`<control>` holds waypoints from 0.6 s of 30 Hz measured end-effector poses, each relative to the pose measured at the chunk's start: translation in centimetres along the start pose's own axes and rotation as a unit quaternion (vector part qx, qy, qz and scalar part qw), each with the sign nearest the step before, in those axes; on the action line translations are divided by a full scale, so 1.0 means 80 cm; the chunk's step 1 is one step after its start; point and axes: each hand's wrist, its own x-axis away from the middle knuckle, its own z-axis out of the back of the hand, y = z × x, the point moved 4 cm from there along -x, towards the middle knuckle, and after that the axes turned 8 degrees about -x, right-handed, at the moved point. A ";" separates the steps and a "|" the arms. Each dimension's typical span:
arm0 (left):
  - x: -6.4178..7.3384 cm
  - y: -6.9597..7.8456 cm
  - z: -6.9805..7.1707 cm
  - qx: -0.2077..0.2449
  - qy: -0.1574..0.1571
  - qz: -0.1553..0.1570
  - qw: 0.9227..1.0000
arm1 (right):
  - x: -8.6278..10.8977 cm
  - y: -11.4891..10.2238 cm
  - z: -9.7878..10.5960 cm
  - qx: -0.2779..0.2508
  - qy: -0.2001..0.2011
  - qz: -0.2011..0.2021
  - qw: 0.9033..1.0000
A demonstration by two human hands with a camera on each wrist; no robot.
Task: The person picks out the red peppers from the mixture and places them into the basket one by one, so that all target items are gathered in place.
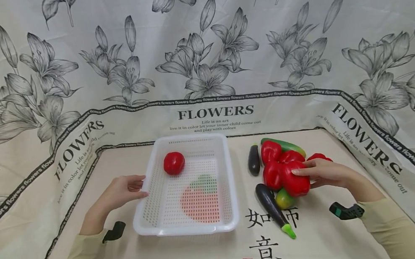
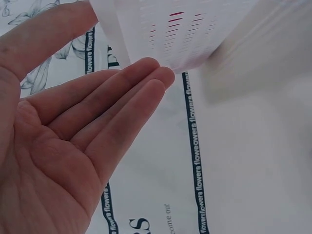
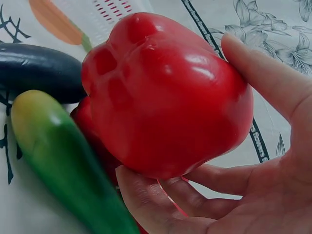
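My right hand [image 1: 329, 171] grips a glossy red bell pepper [image 3: 168, 92], thumb on one side and fingers curled under the other. It is held over a cluster of other red peppers [image 1: 270, 152] on the table's right side. Across the table, my left hand [image 1: 120, 191] is beside a white perforated plastic basket [image 1: 145, 207]; its long fingers [image 2: 122, 117] are straight and their tips are right at the basket wall. Inside the basket, toward the far left, lies one rounded red vegetable [image 1: 174, 163].
Near the pepper pile lie two dark eggplants, a small one [image 1: 254, 160] and a longer one [image 1: 270, 203] with a green stem. A green cucumber [image 1: 285, 146] lies behind the peppers, and a yellow-tipped green one [image 1: 285, 199] in front. Flower-printed cloth [image 1: 208, 62] walls the table.
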 end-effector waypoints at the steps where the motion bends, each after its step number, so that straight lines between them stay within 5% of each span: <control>1: 0.000 -0.001 0.000 0.001 0.000 0.000 1.000 | -0.002 -0.003 -0.001 0.000 0.000 -0.002 1.000; 18: -0.001 -0.004 -0.001 0.009 0.000 0.002 1.000 | -0.039 -0.038 -0.009 0.011 -0.036 0.011 0.999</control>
